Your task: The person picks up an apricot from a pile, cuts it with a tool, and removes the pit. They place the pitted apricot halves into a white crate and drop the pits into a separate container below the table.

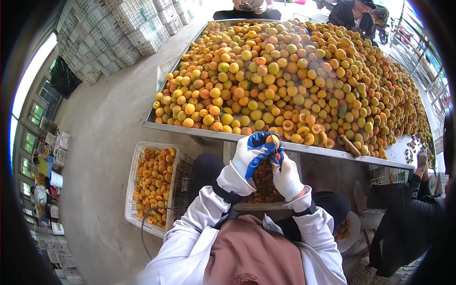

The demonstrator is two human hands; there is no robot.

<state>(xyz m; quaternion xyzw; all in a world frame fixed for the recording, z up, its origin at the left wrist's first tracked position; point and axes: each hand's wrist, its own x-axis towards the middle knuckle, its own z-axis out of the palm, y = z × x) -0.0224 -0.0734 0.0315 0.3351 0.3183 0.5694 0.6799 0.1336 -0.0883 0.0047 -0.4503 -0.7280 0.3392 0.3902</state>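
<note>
Both my hands wear white gloves with blue palms and meet at the near edge of a metal table (213,134) heaped with apricots (266,71). My left hand (256,153) is closed round an orange apricot (272,139). My right hand (285,173) is closed on a small tool with a red part, held against the fruit; the rest of the tool is hidden by the fingers. Beneath my hands, a crate (259,206) holds darker fruit pieces. Several halved apricots (308,137) lie on the table edge just beyond my right hand.
A white crate (137,190) of apricot halves stands on the floor at left. A wooden-handled object (349,146) lies on the table edge. A co-worker in dark clothes (408,218) sits at right; two people are across the table. Stacked crates (118,33) stand at upper left.
</note>
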